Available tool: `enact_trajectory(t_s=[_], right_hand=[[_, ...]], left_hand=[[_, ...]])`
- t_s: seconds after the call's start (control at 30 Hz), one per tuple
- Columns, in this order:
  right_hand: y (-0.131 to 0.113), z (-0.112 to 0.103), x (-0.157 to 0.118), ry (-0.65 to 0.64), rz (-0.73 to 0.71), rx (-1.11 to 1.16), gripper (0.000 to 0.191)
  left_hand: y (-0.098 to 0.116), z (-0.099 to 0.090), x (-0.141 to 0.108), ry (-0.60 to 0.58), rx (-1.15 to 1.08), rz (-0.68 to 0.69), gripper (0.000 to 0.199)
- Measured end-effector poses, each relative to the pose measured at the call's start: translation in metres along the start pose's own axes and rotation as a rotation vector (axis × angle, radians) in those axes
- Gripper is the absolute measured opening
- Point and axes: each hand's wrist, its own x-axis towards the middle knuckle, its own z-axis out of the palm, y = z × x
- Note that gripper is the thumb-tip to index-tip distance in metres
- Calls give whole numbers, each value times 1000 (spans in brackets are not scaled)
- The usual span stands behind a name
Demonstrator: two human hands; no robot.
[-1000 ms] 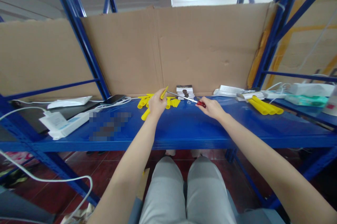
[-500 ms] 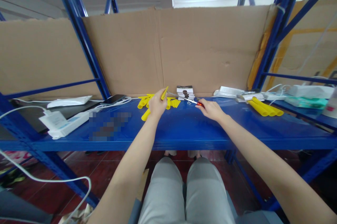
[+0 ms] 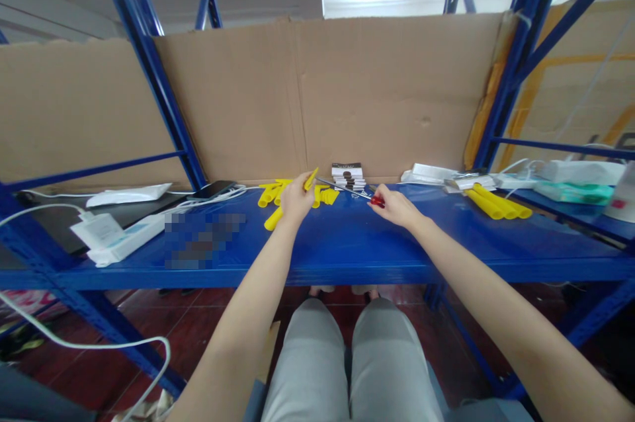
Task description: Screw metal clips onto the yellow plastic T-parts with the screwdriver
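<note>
My left hand (image 3: 297, 198) is closed round a yellow tube (image 3: 311, 178), whose end sticks up past the fingers. A screwdriver (image 3: 378, 200) with a red handle is gripped in my right hand (image 3: 397, 206). Its long metal shaft slants up and left, and the tip reaches the yellow tube or lies just beside it; I cannot tell whether it is inside. Around and behind my left hand lie several more yellow tubes (image 3: 272, 219) and yellow pieces (image 3: 327, 196). A stack of small printed boxes or cards (image 3: 348, 177) sits just behind the shaft.
Three yellow tubes (image 3: 497, 202) lie on the right of the blue shelf (image 3: 342, 247), near white packets (image 3: 429, 174). A white power strip (image 3: 126, 240), cables and a dark phone (image 3: 218, 188) are at left. Cardboard (image 3: 377, 91) stands along the back between blue posts.
My right hand has turned the screwdriver's handle a little, and the shaft lies at a slightly different slant. The left hand keeps its hold on the yellow tube. The view shifts slightly.
</note>
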Motion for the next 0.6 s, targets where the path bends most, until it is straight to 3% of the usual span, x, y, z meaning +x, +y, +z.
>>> enact_trajectory(t_s=[0.33,0.6], right_hand=[[-3,0,0,-154,-54,-236,21],[-10,-3,-2,-203,-71,-232,27]], left_hand=[[-12,4,5,-269,254,-17,29],[-15,5,6,-350,286,-71,29]])
